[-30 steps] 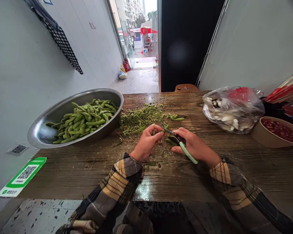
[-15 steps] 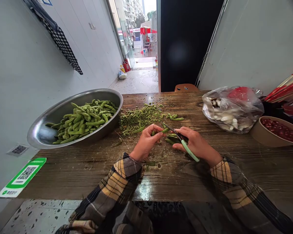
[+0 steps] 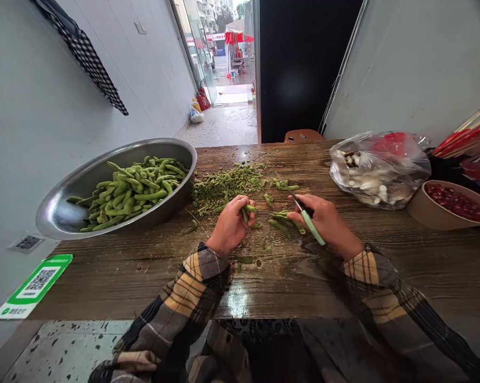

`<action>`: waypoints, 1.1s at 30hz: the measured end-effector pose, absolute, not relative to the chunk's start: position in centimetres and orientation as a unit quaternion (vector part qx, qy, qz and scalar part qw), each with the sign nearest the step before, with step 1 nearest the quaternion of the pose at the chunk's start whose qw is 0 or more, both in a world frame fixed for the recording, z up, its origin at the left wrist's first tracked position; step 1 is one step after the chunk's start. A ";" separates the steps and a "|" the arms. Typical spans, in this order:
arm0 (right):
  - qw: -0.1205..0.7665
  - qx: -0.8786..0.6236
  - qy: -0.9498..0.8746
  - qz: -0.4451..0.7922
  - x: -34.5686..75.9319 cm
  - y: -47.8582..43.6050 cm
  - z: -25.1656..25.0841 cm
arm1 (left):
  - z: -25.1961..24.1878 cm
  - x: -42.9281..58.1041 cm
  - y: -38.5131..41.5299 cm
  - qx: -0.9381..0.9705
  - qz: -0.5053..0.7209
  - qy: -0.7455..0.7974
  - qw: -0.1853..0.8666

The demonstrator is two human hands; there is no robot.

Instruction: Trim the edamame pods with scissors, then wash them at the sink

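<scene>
My left hand [image 3: 228, 226] is closed on a green edamame pod [image 3: 245, 211] just above the wooden table [image 3: 144, 266]. My right hand [image 3: 325, 221] grips small scissors with pale green handles [image 3: 308, 220], their blades pointing up and left, apart from the pod. A few loose pods [image 3: 281, 221] lie on the table between my hands. A heap of cut pod tips [image 3: 227, 185] lies behind my left hand. To the left, a large steel bowl [image 3: 64, 199] holds many edamame pods [image 3: 132, 191].
A clear plastic bag of mushrooms [image 3: 377, 170] lies at the right rear. Next to it stands a brown bowl of red beans [image 3: 455, 205], with red chopstick packets [image 3: 466, 135] behind. A green QR sticker [image 3: 32, 284] is on the left wall. A chair back [image 3: 303, 135] shows beyond the table.
The scissors have pulled away from the pod to the right. My left hand curled the pod inward and moved slightly left. The view tilted down a little.
</scene>
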State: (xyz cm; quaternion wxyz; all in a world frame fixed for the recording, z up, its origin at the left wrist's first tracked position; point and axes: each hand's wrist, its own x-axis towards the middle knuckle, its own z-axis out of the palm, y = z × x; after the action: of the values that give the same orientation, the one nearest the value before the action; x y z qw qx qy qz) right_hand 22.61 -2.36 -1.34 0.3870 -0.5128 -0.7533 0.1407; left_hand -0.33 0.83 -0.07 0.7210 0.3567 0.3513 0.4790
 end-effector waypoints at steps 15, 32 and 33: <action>0.376 -0.498 -0.769 0.139 22.4 -2.2 -0.9 | -1.6 2.8 0.0 0.832 0.227 0.403 0.306; 0.345 -0.494 -0.783 0.153 22.4 -2.6 -1.4 | 0.1 0.0 0.4 0.609 0.399 0.446 0.521; 0.337 -0.493 -0.787 0.156 22.4 -2.7 -1.4 | 0.0 0.0 0.3 0.589 0.406 0.444 0.539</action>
State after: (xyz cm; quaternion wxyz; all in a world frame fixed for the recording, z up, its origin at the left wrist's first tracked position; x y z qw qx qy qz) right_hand 22.44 -2.66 -1.41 0.3368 -0.4932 -0.7868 0.1561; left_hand -0.04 0.34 0.03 0.5392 0.5894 0.4442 0.4055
